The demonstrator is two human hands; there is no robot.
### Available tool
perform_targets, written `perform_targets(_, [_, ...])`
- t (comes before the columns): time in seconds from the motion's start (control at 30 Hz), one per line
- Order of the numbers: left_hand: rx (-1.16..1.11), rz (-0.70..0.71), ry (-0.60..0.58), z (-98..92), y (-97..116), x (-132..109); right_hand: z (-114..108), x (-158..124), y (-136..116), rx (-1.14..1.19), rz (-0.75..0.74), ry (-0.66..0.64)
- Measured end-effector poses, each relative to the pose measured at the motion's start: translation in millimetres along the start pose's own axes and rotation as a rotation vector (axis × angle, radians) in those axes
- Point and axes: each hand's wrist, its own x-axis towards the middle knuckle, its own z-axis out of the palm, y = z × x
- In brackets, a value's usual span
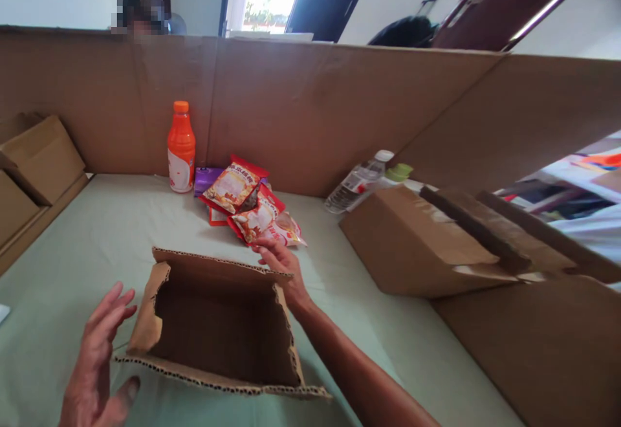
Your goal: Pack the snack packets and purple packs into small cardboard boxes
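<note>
An uncovered cardboard box (pixel 218 330) with ragged cut edges sits on the green cloth in front of me, its dark inside showing nothing. My left hand (pixel 99 356) is at the box's left side, fingers and thumb apart, holding nothing. Past the box's far right corner reaches my right hand (pixel 279 262), its fingers stretched toward the snack packets and partly behind the box wall. Those fingertips are close to the lower red-and-white snack packet (pixel 262 217); whether they touch it I cannot tell. Another red snack packet (pixel 231 186) lies on top of the pile, over a purple packet (pixel 206 178).
Left of the pile stands an orange bottle (pixel 181 149). A clear plastic bottle (pixel 356 184) leans beside a green-capped item (pixel 398 173) at the right. Cardboard boxes (pixel 412 239) flank the right, more (pixel 46 158) the left. A cardboard wall (pixel 291 103) closes the back; a person is beyond it.
</note>
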Motion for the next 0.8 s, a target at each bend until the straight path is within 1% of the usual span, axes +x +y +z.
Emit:
perform_targets(0.1, [0.022, -0.105, -0.007, 7.0, -14.6, -5.4, -27.1, 40.5, -3.1, -0.278, -0.102, -0.013])
perform_targets(0.2, [0.066, -0.134, -0.015, 18.9, -28.0, -9.4, -45.4, 80.3, -13.8, -0.551, -0.230, -0.115])
perform_targets(0.27, [0.055, -0.170, -0.032, 25.1, -34.2, -10.7, -46.9, 102.2, -21.8, -0.691, -0.305, -0.212])
perform_targets(0.33, [0.029, -0.230, -0.053, 24.7, -38.0, -9.5, -42.3, 117.9, -28.3, -0.786, -0.358, -0.301])
perform_targets(0.37, [0.000, -0.238, -0.073, 21.0, -38.8, -7.5, -39.7, 122.9, -31.1, -0.819, -0.376, -0.334])
perform_targets(0.43, [-0.089, -0.222, -0.122, 6.2, -37.4, -0.8, -38.6, 126.6, -37.8, -0.868, -0.400, -0.370])
perform_targets(0.47, [-0.140, -0.203, -0.135, -4.1, -34.7, 3.6, -41.5, 125.2, -42.7, -0.884, -0.409, -0.352])
perform_targets(0.53, [-0.193, -0.143, -0.126, -26.2, -24.1, 13.8, -55.3, 116.0, -58.5, -0.903, -0.416, -0.235])
perform_targets(0.6, [-0.153, -0.028, -0.126, -44.1, -6.3, 23.8, -75.9, 98.6, -84.5, -0.839, -0.413, -0.032])
perform_targets(0.63, [-0.105, 0.035, -0.149, -49.3, 4.9, 28.4, -86.2, 86.9, -101.0, -0.742, -0.411, 0.075])
perform_targets(0.67, [-0.042, 0.080, -0.177, -51.5, 17.1, 32.6, -94.7, 73.3, -119.1, -0.600, -0.419, 0.181])
perform_targets(0.73, [0.096, 0.114, -0.203, -46.6, 42.0, 40.6, -102.8, 42.4, -155.9, -0.233, -0.474, 0.334])
perform_targets(0.77, [0.166, 0.118, -0.202, -40.5, 53.5, 44.7, -101.5, 26.2, -172.2, -0.062, -0.509, 0.384])
perform_targets(0.8, [0.234, 0.127, -0.199, -33.0, 63.4, 48.9, -97.0, 10.5, -185.8, 0.052, -0.535, 0.388])
